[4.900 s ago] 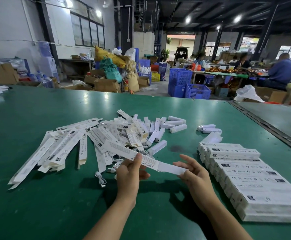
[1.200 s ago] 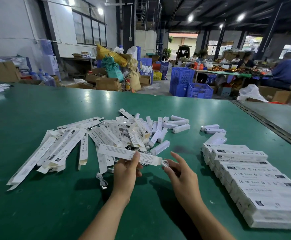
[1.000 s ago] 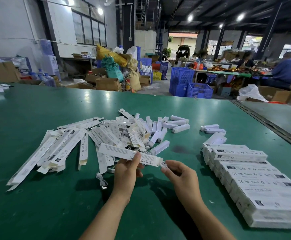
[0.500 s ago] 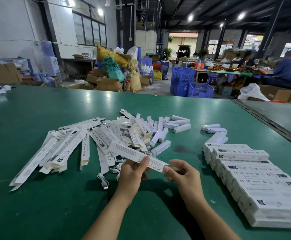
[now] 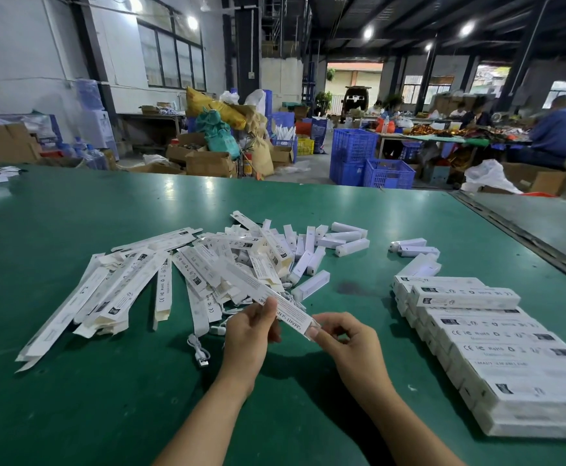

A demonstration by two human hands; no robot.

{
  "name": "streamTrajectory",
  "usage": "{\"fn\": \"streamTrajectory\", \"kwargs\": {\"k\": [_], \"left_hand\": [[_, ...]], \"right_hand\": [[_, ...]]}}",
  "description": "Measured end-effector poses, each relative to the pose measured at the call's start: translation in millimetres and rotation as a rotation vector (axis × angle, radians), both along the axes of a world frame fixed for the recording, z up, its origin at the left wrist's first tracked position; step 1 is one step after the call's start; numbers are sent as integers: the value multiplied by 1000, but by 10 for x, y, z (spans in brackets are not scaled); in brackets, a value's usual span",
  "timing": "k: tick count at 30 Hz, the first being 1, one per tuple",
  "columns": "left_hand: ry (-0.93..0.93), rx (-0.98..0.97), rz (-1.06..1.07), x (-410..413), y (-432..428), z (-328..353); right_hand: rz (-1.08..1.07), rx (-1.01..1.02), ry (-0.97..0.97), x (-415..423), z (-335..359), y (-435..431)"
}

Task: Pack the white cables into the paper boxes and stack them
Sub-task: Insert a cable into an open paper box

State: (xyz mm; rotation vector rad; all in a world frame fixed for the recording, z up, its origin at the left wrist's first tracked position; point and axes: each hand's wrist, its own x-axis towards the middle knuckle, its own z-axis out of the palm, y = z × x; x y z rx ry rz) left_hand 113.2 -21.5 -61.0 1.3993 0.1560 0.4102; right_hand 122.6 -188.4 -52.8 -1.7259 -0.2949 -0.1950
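Note:
My left hand (image 5: pixel 248 334) grips a long white paper box (image 5: pixel 261 290) near its near end, holding it slanted above the green table (image 5: pixel 106 398). My right hand (image 5: pixel 349 344) pinches that box's open end between thumb and fingers; whether a cable is in it is hidden. A loose white cable (image 5: pixel 198 352) lies on the table left of my left hand. A heap of flat, unfolded white boxes (image 5: pixel 123 287) spreads to the left. A stacked row of packed boxes (image 5: pixel 497 351) lies at the right.
Short white inner boxes (image 5: pixel 312 260) lie scattered behind the heap, with a few more (image 5: pixel 416 250) behind the stack. A metal seam (image 5: pixel 524 240) runs along the table's right side. Blue crates (image 5: pixel 369 159), cartons and seated workers (image 5: pixel 557 132) are beyond the far edge.
The slanted box's near end has come down lower toward me. My right hand went from open fingers beside the box end to pinching it closed around the end.

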Motion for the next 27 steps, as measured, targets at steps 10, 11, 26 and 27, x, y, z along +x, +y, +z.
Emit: {"fn": "streamTrajectory", "kwargs": {"k": [10, 11, 26, 27], "left_hand": [[-44, 97, -68, 3, -56, -10], [-54, 117, -78, -8, -68, -7], [-90, 356, -283, -135, -180, 36], [-88, 377, -282, -140, -176, 38]], "right_hand": [[7, -249, -218, -72, -26, 39], [-3, -250, -225, -71, -23, 46], [-162, -140, -186, -51, -36, 28], [-156, -131, -179, -51, -32, 21]]}}
